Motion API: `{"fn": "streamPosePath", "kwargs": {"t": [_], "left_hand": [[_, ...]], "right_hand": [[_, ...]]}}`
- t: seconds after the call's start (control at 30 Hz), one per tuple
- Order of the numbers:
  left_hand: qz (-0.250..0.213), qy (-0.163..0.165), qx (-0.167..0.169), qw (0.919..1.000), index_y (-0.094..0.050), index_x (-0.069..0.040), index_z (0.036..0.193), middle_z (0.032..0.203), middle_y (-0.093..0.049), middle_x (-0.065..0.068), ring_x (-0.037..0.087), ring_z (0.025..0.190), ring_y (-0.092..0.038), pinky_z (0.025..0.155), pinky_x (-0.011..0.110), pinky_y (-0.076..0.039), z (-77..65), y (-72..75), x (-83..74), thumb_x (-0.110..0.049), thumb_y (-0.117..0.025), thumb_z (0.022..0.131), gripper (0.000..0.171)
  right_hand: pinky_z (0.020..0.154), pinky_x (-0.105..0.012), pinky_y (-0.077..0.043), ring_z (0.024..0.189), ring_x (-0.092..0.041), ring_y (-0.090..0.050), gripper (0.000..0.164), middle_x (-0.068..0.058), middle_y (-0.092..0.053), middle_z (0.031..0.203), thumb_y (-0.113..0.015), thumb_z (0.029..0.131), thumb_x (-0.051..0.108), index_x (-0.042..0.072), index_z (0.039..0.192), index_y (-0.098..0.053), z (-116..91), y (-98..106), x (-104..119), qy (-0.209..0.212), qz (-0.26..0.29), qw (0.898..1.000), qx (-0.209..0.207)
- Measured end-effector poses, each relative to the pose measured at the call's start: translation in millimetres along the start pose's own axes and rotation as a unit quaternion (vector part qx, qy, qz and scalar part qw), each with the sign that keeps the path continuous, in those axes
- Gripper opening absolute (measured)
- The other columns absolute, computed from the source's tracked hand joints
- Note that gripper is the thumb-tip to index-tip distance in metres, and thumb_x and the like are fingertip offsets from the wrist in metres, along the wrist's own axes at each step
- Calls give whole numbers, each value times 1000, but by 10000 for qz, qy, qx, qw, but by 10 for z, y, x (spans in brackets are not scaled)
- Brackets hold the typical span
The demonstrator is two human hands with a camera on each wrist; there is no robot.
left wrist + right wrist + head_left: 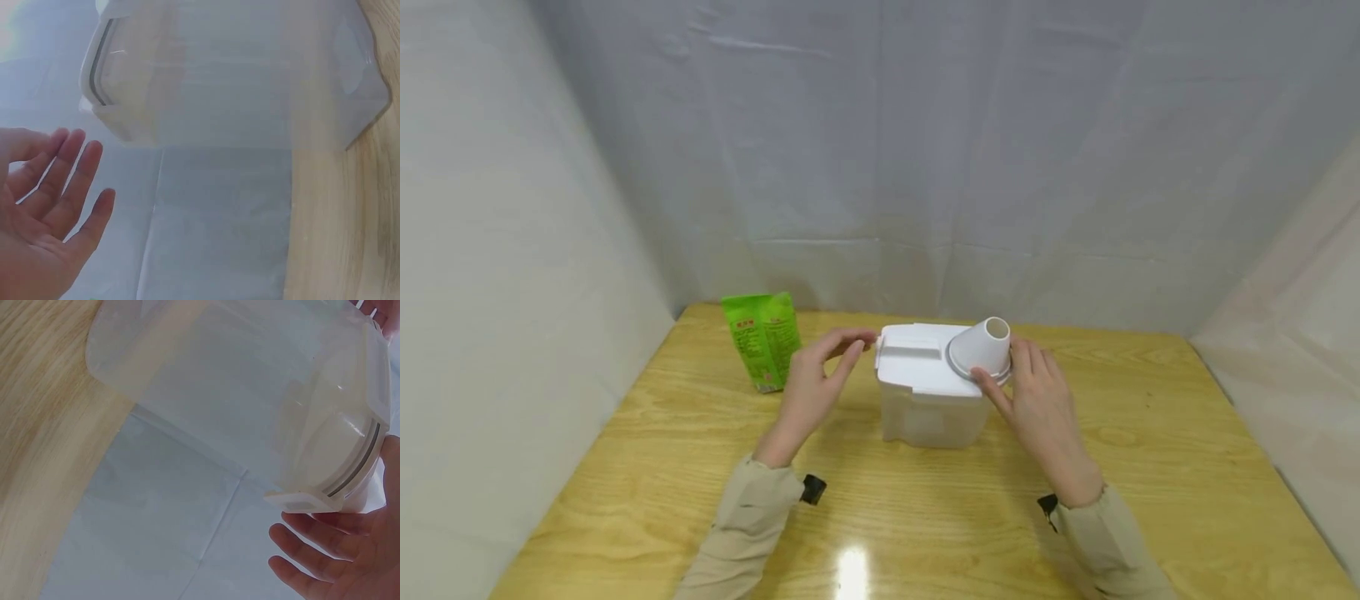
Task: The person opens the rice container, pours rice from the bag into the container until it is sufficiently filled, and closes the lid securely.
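From my remote post, I judge the step in hand to be handling the white cone [979, 348] on the lid [906, 375] of the container [936, 423], mid-table [1150, 467]; next probably needs a steady grip. Right hand [1043, 400]: thumb and fingers about the cone's base. Left hand [814, 377]: loosely spread, empty. Counted: one cone, lid, container, green pouch [765, 340].

The container [225, 81] (left wrist view) is cut off

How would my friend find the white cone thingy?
On the wooden table stands a cloudy box with a white lid. At the lid's end by the right hand sits the white cone. Unlike the lid, it sticks up and has a round hole at its tip.
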State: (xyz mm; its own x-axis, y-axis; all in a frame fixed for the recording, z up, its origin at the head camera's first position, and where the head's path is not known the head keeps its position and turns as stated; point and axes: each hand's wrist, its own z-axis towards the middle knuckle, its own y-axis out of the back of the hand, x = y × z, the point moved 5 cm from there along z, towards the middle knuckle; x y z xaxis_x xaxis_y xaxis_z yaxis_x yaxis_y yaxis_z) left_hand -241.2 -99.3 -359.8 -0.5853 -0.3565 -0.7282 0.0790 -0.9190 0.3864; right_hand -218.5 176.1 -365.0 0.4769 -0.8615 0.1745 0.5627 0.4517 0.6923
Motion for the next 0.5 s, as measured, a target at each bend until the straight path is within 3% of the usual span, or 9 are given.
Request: {"fn": "streamPosePath", "kwargs": {"t": [0.13, 0.23, 0.4, 0.5], "left_hand": [[-202, 212, 59, 9996, -69, -5, 123, 117, -73, 10, 23, 99, -73, 92, 38, -58, -13, 23, 60, -18, -55, 106, 25], [-338, 575, 118, 9977, -69, -8, 125, 115, -73, 10, 24, 95, -73, 87, 41, -59, -41, 48, 122, -21, -54, 107, 26], [-607, 1179, 84, 9911, -69, -9, 124, 108, -74, 10, 28, 90, -73, 80, 39, -60, -90, 110, 199, -27, -54, 107, 29], [-816, 1479, 257, 9853, -68, -5, 125, 109, -73, 14, 29, 91, -72, 80, 37, -61, -113, 110, 242, -27, -53, 107, 32]], "right_hand": [[75, -50, -53, 83, -40, -59, 84, -25, -62, 100, -36, 99, 68, -12, 121, -53, 0, -8, 5, 9, -22, 10000, 12], [76, -50, -53, 84, -40, -59, 84, -25, -62, 100, -35, 99, 68, -12, 121, -53, 2, -12, 7, -15, -4, 10000, 17], [77, -51, -53, 85, -41, -60, 85, -26, -62, 101, -34, 99, 68, -12, 121, -52, 7, -16, 11, -35, -14, 10000, 16], [76, -51, -53, 85, -41, -60, 85, -27, -62, 101, -33, 100, 68, -12, 121, -52, 9, -17, 13, -34, -43, 10000, 1]]}}
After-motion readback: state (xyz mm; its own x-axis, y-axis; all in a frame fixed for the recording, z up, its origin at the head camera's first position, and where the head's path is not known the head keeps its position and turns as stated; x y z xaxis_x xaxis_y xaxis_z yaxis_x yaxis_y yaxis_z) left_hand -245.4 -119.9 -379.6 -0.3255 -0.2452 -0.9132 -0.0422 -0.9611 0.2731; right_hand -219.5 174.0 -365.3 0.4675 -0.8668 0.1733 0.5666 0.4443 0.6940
